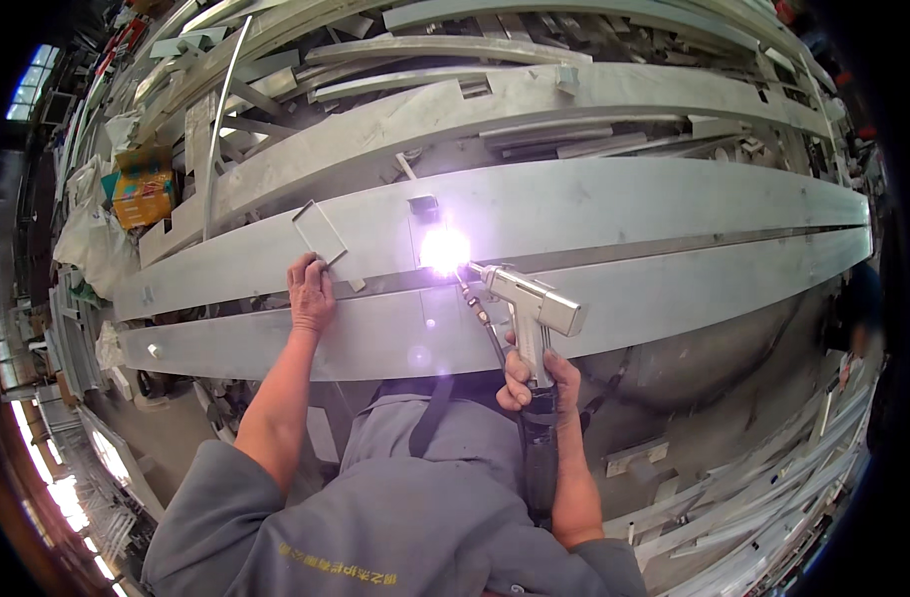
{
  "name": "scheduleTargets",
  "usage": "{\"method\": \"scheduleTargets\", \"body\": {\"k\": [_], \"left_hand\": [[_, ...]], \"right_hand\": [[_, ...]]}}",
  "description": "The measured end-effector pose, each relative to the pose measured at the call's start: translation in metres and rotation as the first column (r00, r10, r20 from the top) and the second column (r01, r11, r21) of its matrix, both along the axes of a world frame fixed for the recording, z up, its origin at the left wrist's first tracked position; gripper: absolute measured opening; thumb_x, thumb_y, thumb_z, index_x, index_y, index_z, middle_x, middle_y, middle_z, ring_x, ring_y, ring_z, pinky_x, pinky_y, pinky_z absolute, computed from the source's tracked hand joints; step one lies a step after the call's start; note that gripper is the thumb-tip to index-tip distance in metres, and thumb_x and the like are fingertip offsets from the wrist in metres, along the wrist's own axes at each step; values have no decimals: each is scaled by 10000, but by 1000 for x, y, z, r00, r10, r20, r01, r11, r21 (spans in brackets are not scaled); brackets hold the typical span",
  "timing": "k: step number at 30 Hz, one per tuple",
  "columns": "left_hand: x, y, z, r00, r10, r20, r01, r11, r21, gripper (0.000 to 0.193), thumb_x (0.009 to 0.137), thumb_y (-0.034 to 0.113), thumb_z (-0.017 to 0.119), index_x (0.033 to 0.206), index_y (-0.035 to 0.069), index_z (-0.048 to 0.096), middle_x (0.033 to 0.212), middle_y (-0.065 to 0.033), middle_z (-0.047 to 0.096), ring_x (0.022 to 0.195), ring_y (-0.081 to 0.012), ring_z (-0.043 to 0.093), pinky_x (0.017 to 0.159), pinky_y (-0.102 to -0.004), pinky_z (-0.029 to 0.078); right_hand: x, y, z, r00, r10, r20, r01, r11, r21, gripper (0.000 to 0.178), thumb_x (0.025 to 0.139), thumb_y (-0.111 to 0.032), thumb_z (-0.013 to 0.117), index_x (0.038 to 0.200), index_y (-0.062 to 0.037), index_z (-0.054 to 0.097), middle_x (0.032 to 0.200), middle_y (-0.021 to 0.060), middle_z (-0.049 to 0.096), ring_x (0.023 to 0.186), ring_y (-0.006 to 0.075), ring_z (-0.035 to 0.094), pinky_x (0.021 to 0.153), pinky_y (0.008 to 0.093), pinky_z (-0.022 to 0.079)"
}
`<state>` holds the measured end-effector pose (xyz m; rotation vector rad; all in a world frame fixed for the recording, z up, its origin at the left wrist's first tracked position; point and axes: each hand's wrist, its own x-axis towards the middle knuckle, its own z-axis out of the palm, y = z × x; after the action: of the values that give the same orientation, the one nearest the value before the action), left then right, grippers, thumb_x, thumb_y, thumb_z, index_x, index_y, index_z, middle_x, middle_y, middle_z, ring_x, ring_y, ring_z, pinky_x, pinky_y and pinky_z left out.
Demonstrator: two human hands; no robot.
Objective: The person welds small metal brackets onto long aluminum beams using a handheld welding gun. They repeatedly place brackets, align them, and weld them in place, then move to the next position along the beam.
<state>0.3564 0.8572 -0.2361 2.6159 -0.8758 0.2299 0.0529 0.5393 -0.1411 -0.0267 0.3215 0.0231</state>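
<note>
My right hand (537,383) is wrapped round the grip of a silver handheld welding gun (543,303), its nozzle pointing up and left. A thin feed tube (477,306) runs beside the nozzle. At its tip a white-violet glare hides the spot where it meets the long flat metal beam (614,204). A small dark square cutout (424,207) shows just above the glare. My left hand (312,292) rests at the beam's near edge, fingers bent and closed on the lower corner of a thin rectangular metal frame (333,231) lying on the beam.
A second long beam (594,310) lies parallel on the near side, a narrow gap between them. Beyond lie another notched beam (375,136) and stacked metal lengths. An orange box (143,189) and white plastic bags (95,239) are at the left. Dark cable (694,403) crosses the floor.
</note>
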Motion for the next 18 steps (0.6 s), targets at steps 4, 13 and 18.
{"method": "scheduleTargets", "body": {"k": [4,13,18], "left_hand": [[3,1,-8,1000,6,-14,-6,1000,-5,239,901,64,599,1139,74,591,1279,-144,551,1188,-372,514,1041,-481,425],[3,-1,-6,998,27,48,-29,999,44,254,872,85,613,1126,88,604,1273,-134,547,1190,-359,509,1044,-476,419],[1,-2,-3,999,25,37,-25,1000,11,247,871,84,611,1118,95,612,1262,-124,551,1177,-359,506,1028,-477,423]], "right_hand": [[0,-1,-3,1000,-8,16,8,999,33,605,982,-357,590,1427,28,445,882,101,591,629,208,639,582,392,463],[-8,2,-5,1000,-7,28,6,999,39,626,1002,-364,579,1458,30,410,888,101,570,648,202,623,605,385,453],[-11,3,9,998,-13,59,12,1000,21,710,993,-368,596,1525,25,340,876,96,565,643,184,616,593,367,435]]}}
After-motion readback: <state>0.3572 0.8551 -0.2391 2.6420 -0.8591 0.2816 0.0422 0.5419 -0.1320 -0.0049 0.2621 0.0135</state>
